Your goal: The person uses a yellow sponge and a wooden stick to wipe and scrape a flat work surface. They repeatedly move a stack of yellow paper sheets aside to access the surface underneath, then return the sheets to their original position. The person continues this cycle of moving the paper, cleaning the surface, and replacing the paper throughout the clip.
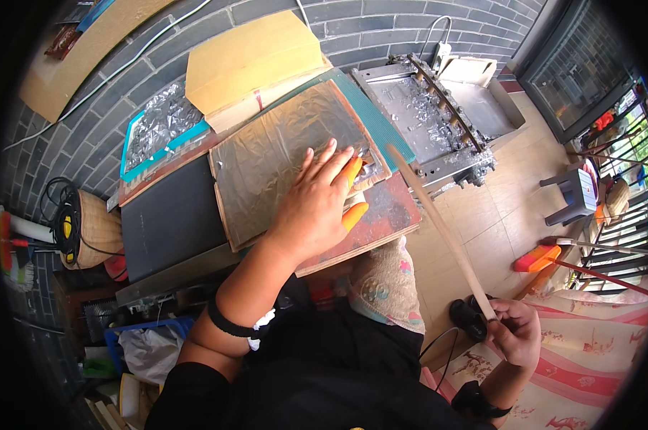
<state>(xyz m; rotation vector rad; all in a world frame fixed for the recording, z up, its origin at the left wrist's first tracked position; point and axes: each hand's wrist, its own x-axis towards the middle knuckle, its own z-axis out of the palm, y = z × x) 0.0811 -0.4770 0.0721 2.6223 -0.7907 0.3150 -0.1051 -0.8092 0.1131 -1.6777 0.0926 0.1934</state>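
Note:
My left hand [324, 199], with orange covers on its thumb and index finger, lies palm down on a crinkled, foil-like sheet [264, 156]. Its fingers are spread near the sheet's right edge, beside a small opening with layered pieces under it. In my right hand [515, 330] is one end of a long, thin strip [447, 231], which looks like wood or stiff paper. The strip slants up and left over the floor, its far end near the corner of a green ribbed mat [369, 118]. Under the sheet are brown layers resting partly on a reddish board [383, 215].
Behind the sheet lie a yellow paper stack [254, 59] and a turquoise tray [168, 150] of silvery scraps. A metal frame machine [431, 113] stands right of the table. Farther right are a grey stool [574, 196] and a broom [536, 258]; a wicker basket [100, 228] stands left.

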